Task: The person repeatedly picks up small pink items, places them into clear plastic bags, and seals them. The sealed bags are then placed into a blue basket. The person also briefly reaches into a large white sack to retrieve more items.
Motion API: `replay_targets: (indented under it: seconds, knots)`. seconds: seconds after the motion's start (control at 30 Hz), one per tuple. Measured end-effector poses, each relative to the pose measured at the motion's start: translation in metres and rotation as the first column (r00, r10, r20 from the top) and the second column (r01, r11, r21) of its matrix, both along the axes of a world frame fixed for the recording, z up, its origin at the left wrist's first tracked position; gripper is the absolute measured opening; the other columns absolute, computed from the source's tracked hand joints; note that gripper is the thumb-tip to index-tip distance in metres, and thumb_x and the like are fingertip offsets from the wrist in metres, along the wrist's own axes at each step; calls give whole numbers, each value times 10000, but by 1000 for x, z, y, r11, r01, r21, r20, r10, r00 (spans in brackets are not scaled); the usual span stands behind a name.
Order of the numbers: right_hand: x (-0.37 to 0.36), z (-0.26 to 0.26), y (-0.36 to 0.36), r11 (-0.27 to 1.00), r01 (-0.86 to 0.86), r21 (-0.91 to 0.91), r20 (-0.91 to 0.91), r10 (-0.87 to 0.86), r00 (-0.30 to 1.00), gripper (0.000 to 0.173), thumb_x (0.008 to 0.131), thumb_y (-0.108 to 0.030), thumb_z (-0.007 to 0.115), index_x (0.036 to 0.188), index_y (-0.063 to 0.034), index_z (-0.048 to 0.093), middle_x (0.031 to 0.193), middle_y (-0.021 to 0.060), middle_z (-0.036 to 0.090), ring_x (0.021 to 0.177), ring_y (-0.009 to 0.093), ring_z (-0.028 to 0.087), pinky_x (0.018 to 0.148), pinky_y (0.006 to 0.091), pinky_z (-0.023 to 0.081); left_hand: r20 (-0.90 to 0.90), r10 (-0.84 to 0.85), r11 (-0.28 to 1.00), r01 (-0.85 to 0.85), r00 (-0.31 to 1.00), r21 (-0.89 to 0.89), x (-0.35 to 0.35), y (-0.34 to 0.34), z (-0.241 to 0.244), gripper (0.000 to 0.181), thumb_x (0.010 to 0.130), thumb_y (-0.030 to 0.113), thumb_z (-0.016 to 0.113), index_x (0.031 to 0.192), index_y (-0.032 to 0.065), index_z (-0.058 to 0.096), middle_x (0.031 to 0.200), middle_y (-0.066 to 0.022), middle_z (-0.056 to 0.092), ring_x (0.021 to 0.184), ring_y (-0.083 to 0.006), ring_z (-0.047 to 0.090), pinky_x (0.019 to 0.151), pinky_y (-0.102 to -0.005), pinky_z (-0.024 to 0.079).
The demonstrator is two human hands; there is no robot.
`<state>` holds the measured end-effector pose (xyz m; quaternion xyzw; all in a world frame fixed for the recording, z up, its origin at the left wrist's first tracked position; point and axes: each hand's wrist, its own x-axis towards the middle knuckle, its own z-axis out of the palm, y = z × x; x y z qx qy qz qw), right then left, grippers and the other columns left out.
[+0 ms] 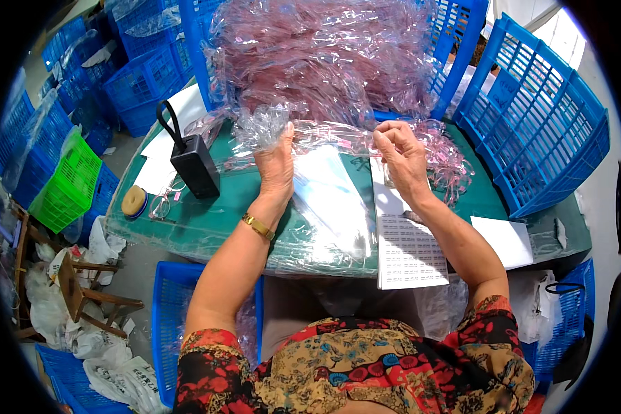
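Crumpled clear plastic film [263, 126] is bunched in my left hand [277, 168]. My right hand [403, 158] pinches the end of a clear plastic sleeve that spans between both hands, with pink-framed glasses [323, 135] inside it. Beside my right hand lies a pile of pink eyeglass frames [453, 160]. Beneath my hands are a stack of clear bags [334, 202] and a sheet of printed labels [411, 248]. One loose pair of glasses [160, 206] rests at the left, partly beyond the black device.
A black power bank [195, 166] stands on the green table [227, 227], near a round sponge pot [134, 201]. Behind, a blue crate [447, 67] holds many bagged pink items. Another blue crate [538, 119] leans at the right. A wooden stool [90, 290] is at lower left.
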<state>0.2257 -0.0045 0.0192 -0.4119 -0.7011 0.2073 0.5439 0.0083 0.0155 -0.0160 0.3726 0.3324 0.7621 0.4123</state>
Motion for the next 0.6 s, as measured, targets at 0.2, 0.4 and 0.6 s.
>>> replay_targets:
  seconds: [0.2,0.4,0.6]
  knots:
    - [2,1,-4,947,-213,-242,-230,158,960,228,916,-234,568,860,-59,703,1082,22,563,944,125,544,737,263,447,27,-55,998,55,998,-34,1,-4,3,201,870,129,633,1041,39,576,952,-43,587,788,-127,584,549,-276,557]
    - [15,-8,7,648,-523,-554,-551,186,814,271,893,-121,529,1139,-52,620,1252,68,556,1028,164,556,764,278,440,2,-90,994,90,996,-56,4,-5,3,186,872,161,643,1018,59,588,897,-41,614,706,-128,590,557,-274,538]
    - [14,-2,1,556,-676,-484,-764,108,636,248,874,-122,573,1086,0,617,1162,86,606,1053,202,560,755,287,447,-46,-91,996,90,995,-25,6,-6,7,193,872,147,642,1035,58,589,920,-36,607,748,-119,586,554,-271,549]
